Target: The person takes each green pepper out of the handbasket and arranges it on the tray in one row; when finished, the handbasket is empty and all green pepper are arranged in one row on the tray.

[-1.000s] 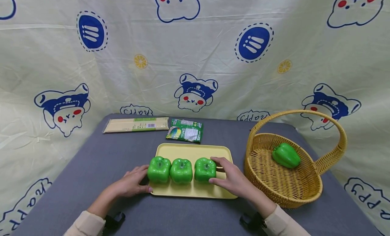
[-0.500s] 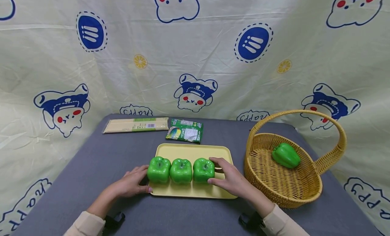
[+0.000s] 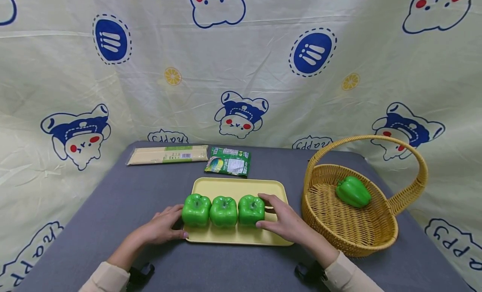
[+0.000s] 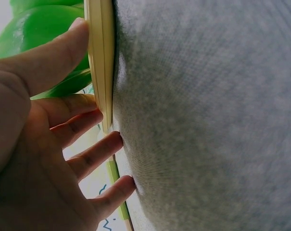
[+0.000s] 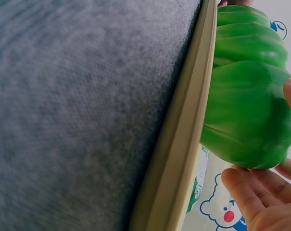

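Observation:
Three green bell peppers stand in a row on a pale yellow tray (image 3: 263,237) in the head view: a left pepper (image 3: 196,210), a middle pepper (image 3: 224,211) and a right pepper (image 3: 251,210). My right hand (image 3: 284,219) holds the right pepper between thumb and fingers; in the right wrist view the fingers touch this pepper (image 5: 251,115) on its outer side. At the tray's left end is my left hand (image 3: 162,225), fingers spread. The left wrist view shows its thumb (image 4: 63,50) at the tray rim (image 4: 101,57), with fingertips against the rim and the tablecloth.
To the right stands a wicker basket (image 3: 320,225) with a tall handle, a green bell pepper (image 3: 353,192) lying inside. Behind the tray lie a long beige package (image 3: 150,155) and a green packet (image 3: 228,161). A printed curtain (image 3: 241,53) hangs behind the table.
The right hand and the right pepper have shifted slightly left, toward the middle pepper. My left hand, the tray and the basket stay where they were.

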`<action>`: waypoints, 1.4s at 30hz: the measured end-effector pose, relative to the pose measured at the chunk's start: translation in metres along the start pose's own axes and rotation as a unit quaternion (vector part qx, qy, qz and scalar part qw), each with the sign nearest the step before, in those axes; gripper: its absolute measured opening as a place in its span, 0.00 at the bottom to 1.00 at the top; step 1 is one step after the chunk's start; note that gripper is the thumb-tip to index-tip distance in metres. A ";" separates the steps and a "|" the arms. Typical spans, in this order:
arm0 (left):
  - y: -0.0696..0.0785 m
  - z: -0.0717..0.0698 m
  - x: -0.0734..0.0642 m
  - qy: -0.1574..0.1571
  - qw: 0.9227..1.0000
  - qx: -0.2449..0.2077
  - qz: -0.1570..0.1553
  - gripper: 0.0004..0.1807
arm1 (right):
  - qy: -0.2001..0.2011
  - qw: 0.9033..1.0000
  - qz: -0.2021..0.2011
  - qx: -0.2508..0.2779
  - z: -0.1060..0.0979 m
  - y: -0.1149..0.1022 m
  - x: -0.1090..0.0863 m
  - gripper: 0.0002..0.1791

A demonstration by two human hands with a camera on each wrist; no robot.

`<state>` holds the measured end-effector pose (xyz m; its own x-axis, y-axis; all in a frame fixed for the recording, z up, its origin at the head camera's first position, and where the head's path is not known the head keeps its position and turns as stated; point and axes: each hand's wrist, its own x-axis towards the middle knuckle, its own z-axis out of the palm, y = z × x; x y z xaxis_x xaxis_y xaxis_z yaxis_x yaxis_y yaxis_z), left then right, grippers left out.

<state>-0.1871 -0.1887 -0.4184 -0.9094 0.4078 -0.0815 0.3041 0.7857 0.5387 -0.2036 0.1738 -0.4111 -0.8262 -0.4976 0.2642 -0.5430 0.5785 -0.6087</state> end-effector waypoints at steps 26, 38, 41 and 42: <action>0.000 0.000 0.000 0.000 1.000 0.003 0.004 0.41 | 0.004 1.000 -0.004 -0.016 -0.004 -0.002 0.002 0.39; -0.001 0.000 0.001 -0.001 1.000 0.001 0.006 0.42 | 0.064 0.992 -0.029 -0.102 -0.032 -0.018 -0.003 0.39; -0.001 0.000 0.001 -0.003 1.000 -0.002 0.005 0.42 | 0.077 0.990 -0.030 -0.114 -0.043 -0.023 -0.005 0.39; -0.001 -0.001 0.001 -0.004 1.000 -0.003 0.004 0.42 | 0.080 0.989 -0.028 -0.118 -0.047 -0.024 -0.006 0.39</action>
<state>-0.1879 -0.1892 -0.4183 -0.9044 0.4182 -0.0845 0.3097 0.7797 0.5442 -0.1924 0.1928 -0.3631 -0.7966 -0.4352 0.4197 -0.5930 0.6974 -0.4024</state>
